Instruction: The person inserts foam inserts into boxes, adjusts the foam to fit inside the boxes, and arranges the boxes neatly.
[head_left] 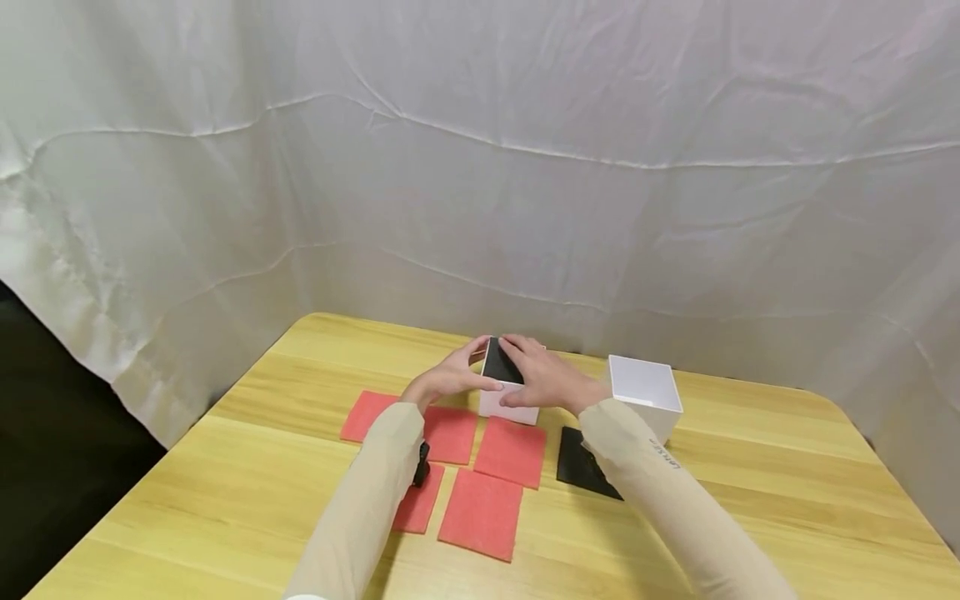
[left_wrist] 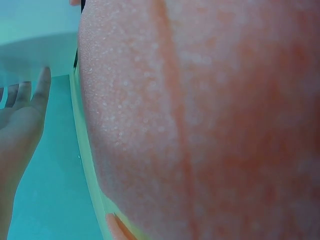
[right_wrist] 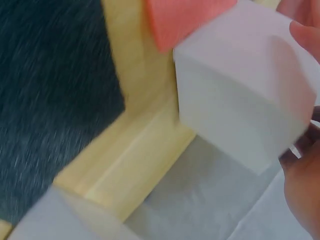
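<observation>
Nearest on the wooden desk (head_left: pixel 225 517) lie red foam squares (head_left: pixel 482 512), with a black square (head_left: pixel 581 467) just to their right, partly under the right sleeve. Beyond the red squares stands a white box (head_left: pixel 510 404) holding a black sheet (head_left: pixel 501 364) tilted at its top. The left hand (head_left: pixel 450 377) curls its grip round the box's left side; the right hand (head_left: pixel 546 379) lies over the sheet and the box's right edge, its grip closed on them. A second white box (head_left: pixel 645 392) stands open just to the right, before the white cloth backdrop (head_left: pixel 480 167).
</observation>
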